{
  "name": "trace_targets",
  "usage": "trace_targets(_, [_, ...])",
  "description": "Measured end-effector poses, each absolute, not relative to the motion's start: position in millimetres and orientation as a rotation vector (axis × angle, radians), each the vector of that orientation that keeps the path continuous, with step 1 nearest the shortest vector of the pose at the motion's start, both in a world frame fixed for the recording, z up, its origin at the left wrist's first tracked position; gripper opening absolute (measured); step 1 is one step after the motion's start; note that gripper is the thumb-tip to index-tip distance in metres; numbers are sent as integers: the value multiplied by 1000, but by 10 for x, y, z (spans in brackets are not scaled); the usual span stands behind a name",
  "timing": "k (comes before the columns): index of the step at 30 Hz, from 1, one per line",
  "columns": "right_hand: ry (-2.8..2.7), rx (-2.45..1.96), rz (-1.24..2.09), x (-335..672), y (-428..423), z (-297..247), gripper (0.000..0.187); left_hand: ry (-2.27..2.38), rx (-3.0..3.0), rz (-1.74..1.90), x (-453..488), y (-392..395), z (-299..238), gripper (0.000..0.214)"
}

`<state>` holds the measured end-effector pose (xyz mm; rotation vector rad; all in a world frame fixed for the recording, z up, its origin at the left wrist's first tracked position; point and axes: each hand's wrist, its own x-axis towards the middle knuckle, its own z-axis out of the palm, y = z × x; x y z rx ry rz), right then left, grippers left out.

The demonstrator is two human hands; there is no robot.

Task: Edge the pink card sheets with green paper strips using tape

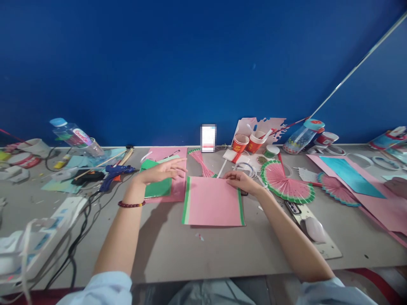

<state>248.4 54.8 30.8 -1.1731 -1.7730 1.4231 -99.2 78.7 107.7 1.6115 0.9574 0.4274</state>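
A pink paper sheet (213, 202) with green strips along its left and right edges lies flat on the table in front of me. My right hand (239, 179) rests on its far right corner, fingers curled and pinching the paper edge. My left hand (165, 170) hovers just above the table left of the sheet, fingers stretched out and holding nothing. Under it lie a green sheet (158, 188) and another pink sheet (178, 178). A dark bead bracelet (131, 204) circles my left wrist.
A folded watermelon paper fan (286, 183) sits right of the sheet, with pleated pink strips (201, 162) behind it. Paper cups (248, 143), a blue glue gun (115, 173), plastic bottles (76, 136), a power strip (41, 231) with cables and large pink and teal sheets (359, 186) crowd the table.
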Motion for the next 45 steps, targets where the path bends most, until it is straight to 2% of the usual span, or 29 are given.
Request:
trace_targets(3, [-1944, -1259, 1243, 2452, 535, 302, 21, 1353, 1833, 573, -1297, 983, 898, 47])
trace_targets(6, [-2040, -1314, 1106, 2394, 508, 291, 24, 1688, 1996, 535, -1555, 1149, 672, 41])
trace_targets(11, [-2147, -1305, 923, 2317, 465, 286, 28, 1665, 2266, 434, -1630, 1213, 468, 48])
trace_targets(16, [-2275, -1364, 741, 2269, 406, 320, 22, 1702, 2346, 328, -1485, 1173, 470, 34])
trace_targets(23, [-2287, -1470, 499, 2271, 398, 430, 24, 1771, 2379, 422, -1404, 1090, 710, 11])
trace_targets(26, [-2257, -1615, 444, 2340, 391, 543, 23, 1922, 2330, 463, -1362, 1006, 904, 14])
trace_targets(30, [-2230, -1874, 391, 2466, 296, 716, 22, 2030, 2329, 696, -1241, 843, 1173, 17])
trace_targets(35, [-2283, -2072, 341, 2591, 117, 723, 22, 1850, 2133, 917, -973, 617, 1416, 41])
trace_targets(39, [-2235, -2095, 282, 2634, 32, 544, 20, 1580, 1784, 1032, -745, 544, 1406, 47])
trace_targets(45, [-2190, -2072, 233, 2636, 52, 364, 16, 1354, 1377, 1204, -456, 615, 1151, 41])
